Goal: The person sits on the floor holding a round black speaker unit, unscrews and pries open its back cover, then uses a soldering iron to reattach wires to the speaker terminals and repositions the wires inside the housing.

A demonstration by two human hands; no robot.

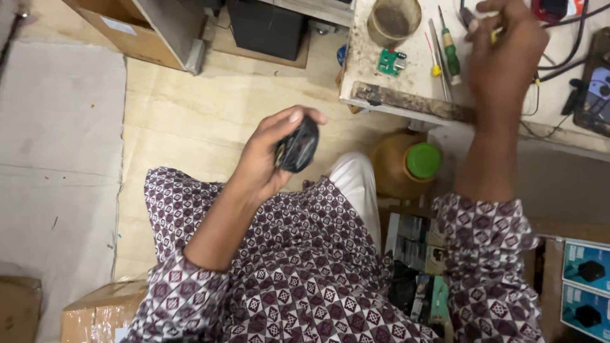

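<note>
My left hand [267, 155] is raised over my lap and grips a small black rounded device [297, 145] between thumb and fingers. My right hand [505, 47] reaches onto the worn white workbench [406, 76] and closes on a small tool with a yellow part [492, 35], partly hidden by the fingers. A green-handled screwdriver [450, 54] and a thin yellow-tipped screwdriver [434, 60] lie just left of that hand. A small green circuit board [391, 61] lies further left.
A round dirty tin [394, 19] stands at the bench's back. Black cables [569, 54] and a phone [594, 89] lie at the right. A brown jar with a green lid [406, 166] sits under the bench. Cardboard boxes [105, 311] and blue boxes [586, 279] flank my lap.
</note>
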